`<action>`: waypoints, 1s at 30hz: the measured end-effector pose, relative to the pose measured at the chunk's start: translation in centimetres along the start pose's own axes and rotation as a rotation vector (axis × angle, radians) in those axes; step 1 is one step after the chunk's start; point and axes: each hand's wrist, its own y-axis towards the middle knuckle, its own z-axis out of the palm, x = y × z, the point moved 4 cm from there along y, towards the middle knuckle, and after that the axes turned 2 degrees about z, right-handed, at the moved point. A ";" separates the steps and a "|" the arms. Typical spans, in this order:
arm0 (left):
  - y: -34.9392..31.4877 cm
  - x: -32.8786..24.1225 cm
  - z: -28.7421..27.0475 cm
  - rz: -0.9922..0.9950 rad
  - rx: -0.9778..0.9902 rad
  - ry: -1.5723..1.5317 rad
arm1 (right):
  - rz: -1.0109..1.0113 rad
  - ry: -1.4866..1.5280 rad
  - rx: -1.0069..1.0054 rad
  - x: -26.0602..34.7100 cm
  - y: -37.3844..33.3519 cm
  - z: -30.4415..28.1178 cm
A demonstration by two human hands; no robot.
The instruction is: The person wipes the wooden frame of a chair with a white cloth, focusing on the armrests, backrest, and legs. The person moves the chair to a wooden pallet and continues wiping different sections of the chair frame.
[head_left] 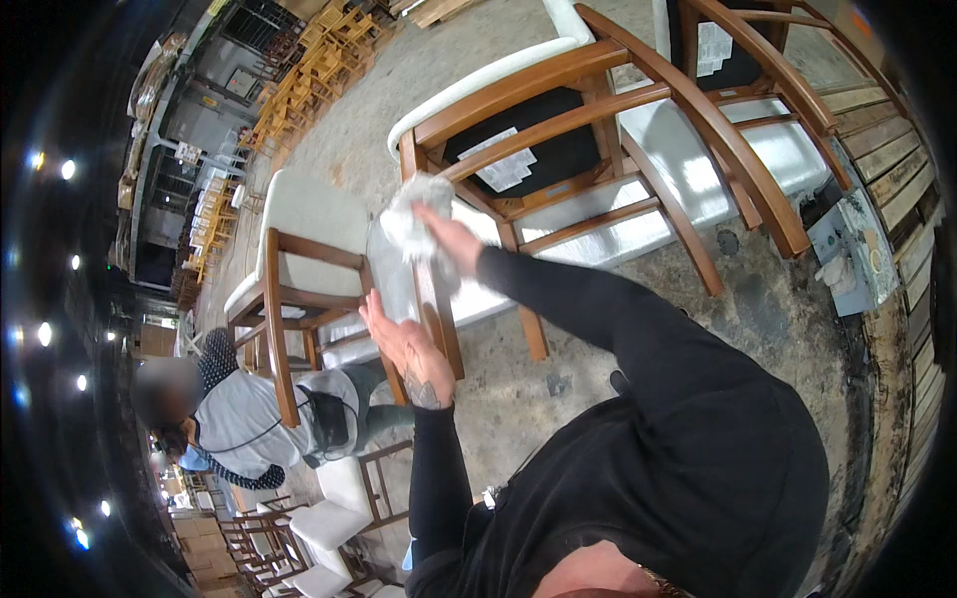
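Observation:
A wooden chair (528, 140) with a white padded seat lies tipped over, its black underside (558, 130) facing me. White printed sheets (498, 164) are fixed to that underside. My right hand (451, 239) is closed on a bunched white cloth (419, 204), which rests against the chair frame near the top of a leg (434, 309). Fingers stretched and spread, my left hand (411, 344) is held beside the same leg; whether it touches the wood I cannot tell.
A second tipped chair (753, 60) lies at right on a shiny pale-covered support (688, 189). A white-backed chair (309, 214) stands left, near a person in grey (249, 419). More chairs (334, 508) are lower left. Wooden pallets (887, 149) line the right side.

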 end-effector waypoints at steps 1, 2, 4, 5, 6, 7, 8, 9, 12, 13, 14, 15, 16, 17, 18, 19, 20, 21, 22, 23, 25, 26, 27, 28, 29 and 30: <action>0.0 -0.1 -0.1 0.001 -0.015 -0.020 | -0.033 -0.106 -0.019 -1.7 -3.0 0.8; 0.0 -0.1 0.0 -0.014 -0.009 -0.040 | -0.042 -0.210 0.029 -4.0 -6.4 1.3; 0.1 -0.5 -0.1 0.052 -0.023 -0.006 | -0.047 -0.265 0.033 -8.4 -12.4 2.0; 0.2 -0.7 -0.2 0.075 -0.029 -0.002 | -0.053 -0.268 0.066 -9.6 -13.7 1.9; 0.2 -0.6 -0.1 0.055 -0.015 -0.006 | -0.075 -0.277 0.057 -10.1 -14.0 1.6; 0.3 -0.6 -0.1 0.041 -0.007 -0.009 | -0.038 -0.332 0.095 -10.0 -13.0 1.5; 0.4 -0.5 -0.1 0.021 -0.002 -0.016 | -0.035 -0.351 0.133 -9.0 -11.0 1.1; 0.5 -0.6 0.0 0.037 0.006 0.008 | 0.017 -0.331 0.027 -7.9 -8.3 0.4; 0.7 -0.4 0.1 0.045 0.017 0.031 | -0.091 -0.210 -0.155 -0.6 2.1 -0.6; 0.7 -0.3 0.0 0.047 -0.004 0.034 | -0.174 0.020 -0.176 1.8 4.8 -0.5; 0.8 -0.2 -0.1 0.037 -0.018 0.033 | -0.245 0.109 -0.189 2.8 5.7 -0.6; 0.7 -0.1 -0.3 0.045 -0.034 0.036 | -0.362 -0.026 -0.317 3.2 5.7 -0.4; 0.8 0.0 -0.2 0.029 -0.034 0.029 | -0.383 -0.175 -0.299 3.0 4.8 -0.2; 0.7 0.2 -0.3 0.018 -0.021 0.029 | -0.258 -0.353 -0.356 1.0 2.9 0.0; 0.7 0.1 -0.3 0.034 -0.013 0.019 | -0.154 -0.405 -0.239 -1.5 0.1 0.1; 0.7 0.2 -0.2 0.029 0.004 0.002 | -0.169 -0.570 -0.147 -3.7 -3.1 0.2; 0.7 0.2 -0.2 0.030 0.003 0.022 | -0.218 -0.622 -0.115 -6.2 -6.7 0.6; 0.8 0.1 -0.3 0.035 0.012 -0.029 | -0.318 -0.572 0.054 -7.6 -9.8 1.1; 0.8 0.1 -0.3 -0.005 0.014 -0.063 | -0.123 -0.697 0.139 -8.4 -12.0 0.3; 0.9 0.0 -0.4 -0.034 -0.005 -0.097 | -0.105 -0.667 0.303 -7.4 -13.1 0.2; 0.9 0.0 -0.3 -0.166 0.072 -0.205 | -0.453 -1.233 0.291 -1.4 -14.1 -1.2; 0.9 0.2 -0.1 -0.259 0.130 -0.261 | -0.836 -1.548 0.120 2.3 -14.5 -1.4; 0.9 0.3 0.0 -0.311 0.252 -0.076 | -0.845 -1.632 -0.035 5.9 -13.8 -2.4; 0.9 0.3 0.4 -0.350 0.329 -0.063 | -1.130 -1.628 -0.197 9.5 -13.4 -2.4; 0.9 0.3 0.4 -0.327 0.368 -0.081 | -1.353 -1.880 -0.418 11.9 -12.7 -1.9; 1.0 0.4 0.6 -0.327 0.407 0.000 | -1.321 -2.002 -0.532 13.0 -10.6 -1.0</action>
